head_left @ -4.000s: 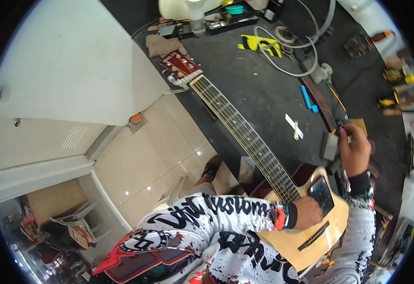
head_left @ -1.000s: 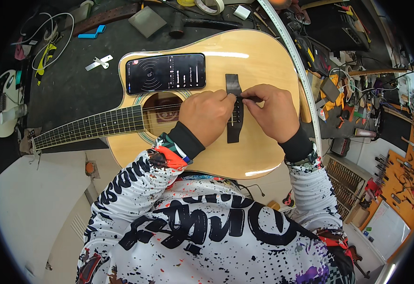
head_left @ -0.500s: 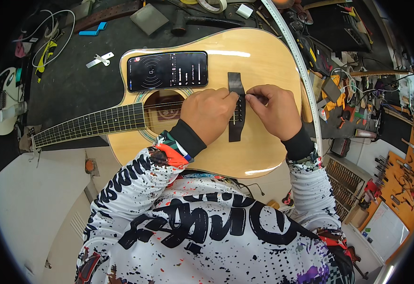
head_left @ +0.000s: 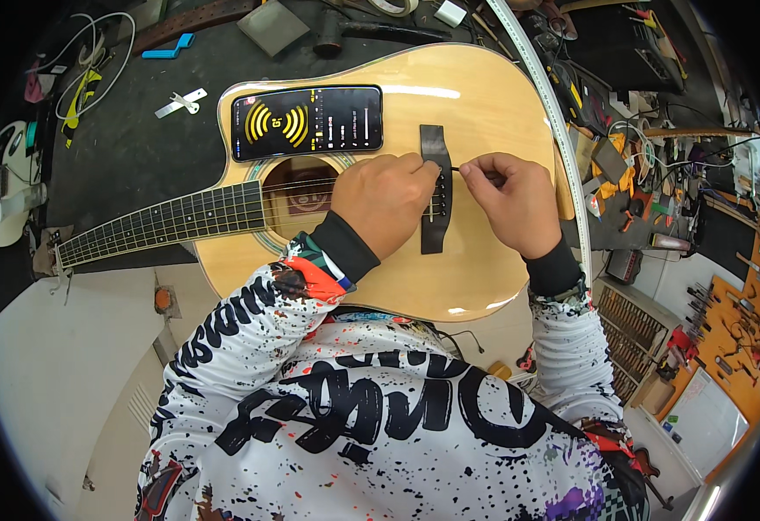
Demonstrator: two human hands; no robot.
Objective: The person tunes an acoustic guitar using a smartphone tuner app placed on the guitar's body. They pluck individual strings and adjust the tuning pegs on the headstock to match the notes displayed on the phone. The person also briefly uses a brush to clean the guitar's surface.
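An acoustic guitar point(head_left: 484, 95) with a pale top lies flat, its neck point(head_left: 163, 215) pointing left. My left hand point(head_left: 386, 204) is closed over the strings, its thumb and fingertips pressed together at the dark bridge point(head_left: 433, 234); whatever they pinch is hidden. Just right of the bridge, my right hand point(head_left: 517, 204) is closed in a pinch on a thin dark piece point(head_left: 456, 168) that sticks out toward the bridge. A phone point(head_left: 306, 122) rests on the guitar top above the soundhole point(head_left: 304, 187), showing yellow arcs on a black screen.
On the dark bench lie a small silver tool point(head_left: 180, 103), a blue string winder point(head_left: 168, 47), a grey block point(head_left: 273, 31) and a black hammer point(head_left: 328, 39). A long metal ruler point(head_left: 541, 87) runs beside the guitar body. Cables and tools crowd the right side.
My right hand has drawn slightly away from the bridge, and a thin dark piece now shows at its fingertips. The phone's arcs went from thin grey to thick yellow. My left hand stays at the bridge.
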